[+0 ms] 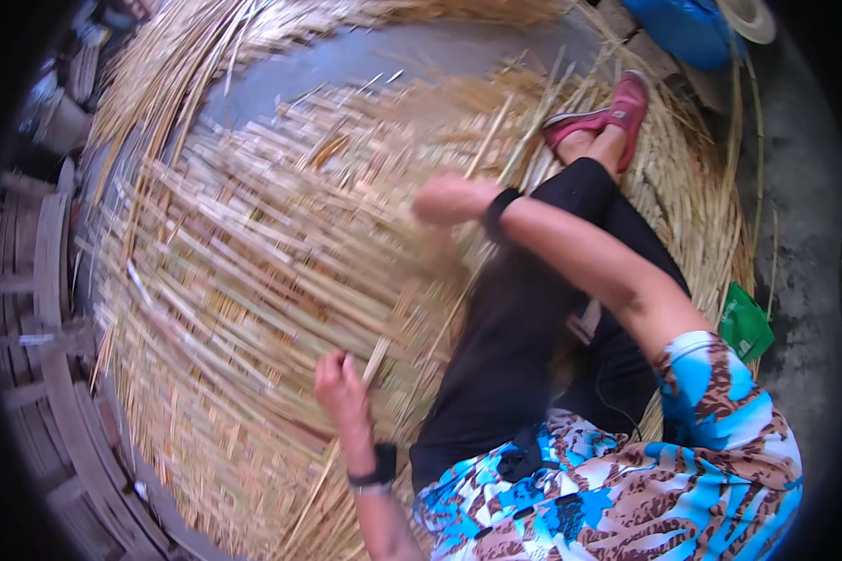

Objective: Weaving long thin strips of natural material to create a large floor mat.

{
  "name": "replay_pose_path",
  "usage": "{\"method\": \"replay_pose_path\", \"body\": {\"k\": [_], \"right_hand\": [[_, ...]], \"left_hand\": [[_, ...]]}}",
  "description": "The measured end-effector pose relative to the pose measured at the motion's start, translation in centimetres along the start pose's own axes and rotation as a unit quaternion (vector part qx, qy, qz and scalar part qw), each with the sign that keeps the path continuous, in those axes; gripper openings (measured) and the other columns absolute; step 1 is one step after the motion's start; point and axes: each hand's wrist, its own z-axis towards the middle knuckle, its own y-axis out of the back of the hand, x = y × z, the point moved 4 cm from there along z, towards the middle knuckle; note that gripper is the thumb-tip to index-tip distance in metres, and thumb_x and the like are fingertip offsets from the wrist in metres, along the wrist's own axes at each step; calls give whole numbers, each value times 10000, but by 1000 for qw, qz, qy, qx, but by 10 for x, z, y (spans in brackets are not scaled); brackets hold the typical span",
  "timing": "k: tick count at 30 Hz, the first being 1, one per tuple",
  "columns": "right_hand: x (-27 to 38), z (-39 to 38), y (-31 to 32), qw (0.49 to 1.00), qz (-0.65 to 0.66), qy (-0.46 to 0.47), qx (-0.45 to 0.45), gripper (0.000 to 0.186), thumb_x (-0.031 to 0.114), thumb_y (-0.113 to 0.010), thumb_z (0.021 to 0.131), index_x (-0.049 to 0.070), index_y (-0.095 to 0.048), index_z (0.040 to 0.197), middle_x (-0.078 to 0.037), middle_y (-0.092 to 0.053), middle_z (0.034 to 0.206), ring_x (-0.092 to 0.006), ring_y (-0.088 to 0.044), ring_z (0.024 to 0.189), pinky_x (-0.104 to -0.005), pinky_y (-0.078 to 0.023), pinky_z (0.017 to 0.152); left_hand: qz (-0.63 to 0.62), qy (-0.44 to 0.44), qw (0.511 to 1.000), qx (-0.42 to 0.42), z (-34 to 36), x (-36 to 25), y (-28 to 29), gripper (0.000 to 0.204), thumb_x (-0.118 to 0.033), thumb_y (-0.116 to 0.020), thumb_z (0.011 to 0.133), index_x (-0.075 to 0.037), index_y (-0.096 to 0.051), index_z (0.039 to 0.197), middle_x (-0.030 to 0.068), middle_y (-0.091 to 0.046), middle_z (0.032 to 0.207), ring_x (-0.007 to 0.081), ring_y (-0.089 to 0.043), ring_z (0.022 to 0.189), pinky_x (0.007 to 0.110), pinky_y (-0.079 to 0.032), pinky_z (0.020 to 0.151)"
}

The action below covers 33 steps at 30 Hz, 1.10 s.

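**Hands at a heap of cut straw-coloured stalks**

While the person sits on the floor with black-trousered legs (pixel 533 318) stretched out, both hands work at the big heap of pale, straw-coloured cut stalks (pixel 253 252) that spreads across the floor in front and to the left. The left hand (pixel 340 385) is curled with its fingers bent in, and a thin pale stalk (pixel 376 358) rises just beside them; motion blur makes it impossible to tell whether the hand truly grips it. The right hand (pixel 449 198) is closed loosely, knuckles up, and lies on the stalks at the heap's right edge; whether it holds anything cannot be told. Each wrist wears a black band.

No container holding anything can be made out; a blue plastic object (pixel 688 28) sits at the top right, with a pale round thing (pixel 748 17) beside it.

Near the far edge of the stalks lie the feet in pink shoes (pixel 608 112). A small green packet (pixel 745 323) rests on the grey floor (pixel 805 187) to the right of the legs. Weathered wooden slats (pixel 37 309) curve along the left rim, and longer uncut stalks (pixel 159 56) arc across the top left.
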Motion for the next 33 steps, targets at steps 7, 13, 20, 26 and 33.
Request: {"method": "replay_pose_path", "body": {"k": [7,13,20,26,33], "right_hand": [[10,18,-41,1000,28,-13,-1,207,214,-609,808,66,-700,921,-129,-706,945,-342,-654,1003,-713,-284,995],[5,12,-43,999,-13,-43,-21,161,161,-596,794,83,-711,877,-137,-705,922,-324,-652,1004,-625,-353,982],[37,-9,-15,998,-26,-49,2,182,164,-561,828,85,-721,864,-135,-709,905,-316,-687,891,-426,-561,689],[22,3,-28,990,124,-34,-67,204,146,-639,751,10,-684,896,-194,-677,910,-354,-660,893,-427,-530,762],[-11,9,-36,998,-50,25,-11,134,45,-614,748,-4,-689,848,-200,-685,885,-352,-671,882,-422,-546,753]], "left_hand": [[83,1,992,92,-24,28,22,169,-173,-610,866,-13,-650,826,183,-621,803,381,-597,773,461,-457,701],[11,81,976,204,-16,26,9,279,-256,-681,809,15,-639,754,199,-630,695,370,-621,665,426,-471,636],[-24,130,979,156,-20,15,8,284,-236,-685,807,18,-599,714,208,-601,649,385,-600,639,441,-456,611],[51,33,991,116,-16,9,-2,282,-259,-672,789,-2,-582,715,214,-586,655,403,-582,641,478,-434,583],[63,33,994,87,-18,9,-20,294,-294,-657,816,-15,-613,734,203,-603,659,388,-606,648,461,-459,595]]}}
